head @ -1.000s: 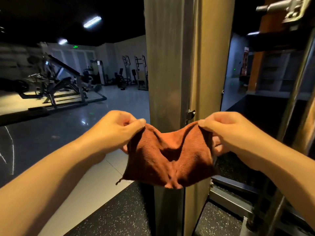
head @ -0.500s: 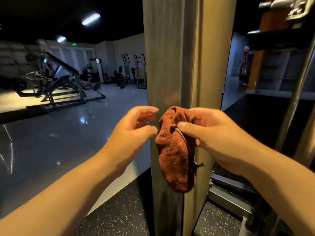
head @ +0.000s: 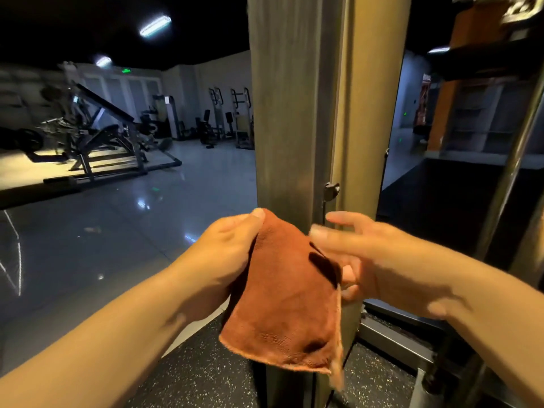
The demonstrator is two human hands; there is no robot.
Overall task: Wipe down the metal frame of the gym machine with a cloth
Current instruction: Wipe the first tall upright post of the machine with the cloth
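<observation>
Rust-orange terry cloth (head: 282,304) hangs in front of the lower part of the brushed-steel upright post (head: 288,113) of the gym machine. It covers the post's face there. From this view it is not possible to tell whether the cloth touches the metal.

Hands:
- The left hand (head: 223,254) is just left of the post. Its thumb and curled fingers pinch the top corner of the cloth, and the cloth drapes down from that grip as a flat sheet.
- The right hand (head: 376,260) is just right of the post, level with the left hand. Its fingers are extended and spread, and nothing is clasped in it. The hand is motion-blurred. Its lower fingers lie at the right edge of the cloth, but contact cannot be confirmed.

Surroundings, relative to the post:
- A tan column (head: 371,113) stands directly against the post's right side. A small dark latch (head: 331,189) sits at the seam between them, just above the hands.
- A chrome guide rod (head: 512,172) runs upward, well to the right.
- A low steel rail (head: 391,334) lies at the base, to the right.
- Black speckled rubber flooring (head: 200,375) surrounds the foot of the post.
- Glossy tiled floor (head: 117,231) extends to the left.
- An inclined press machine (head: 97,136) stands far to the left, in the background.
</observation>
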